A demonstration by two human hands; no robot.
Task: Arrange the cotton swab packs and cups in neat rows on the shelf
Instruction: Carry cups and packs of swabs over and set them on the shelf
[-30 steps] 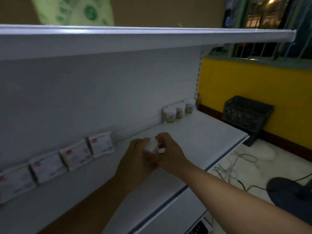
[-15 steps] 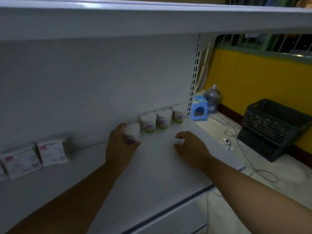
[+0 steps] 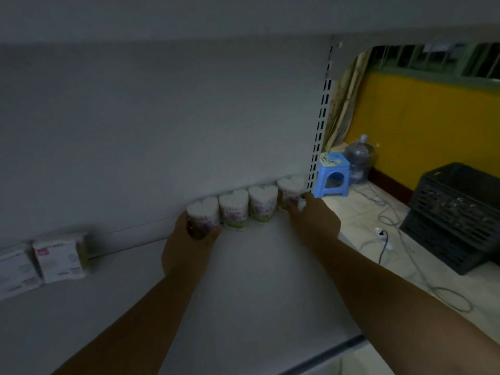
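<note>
Several heart-shaped cotton swab cups stand in a row against the back panel of the white shelf [image 3: 257,280]. My left hand [image 3: 186,244] grips the leftmost cup [image 3: 203,215], which touches the second cup [image 3: 234,212]. A third cup [image 3: 263,207] follows. My right hand [image 3: 313,220] has its fingers on the rightmost cup [image 3: 290,192] at the shelf's right end. Two white cotton swab packs [image 3: 58,259] stand against the back panel at the far left.
An upper shelf overhangs the top of the view. Right of the shelf, on the tiled floor, are a blue stool [image 3: 332,175], a water jug [image 3: 359,161], a black crate [image 3: 457,215] and loose cables [image 3: 384,239]. A yellow wall stands behind.
My left hand has carried its cup to the right and set it at the left end of the cup row. My right hand has reached forward to the rightmost cup. The camera has moved closer.
</note>
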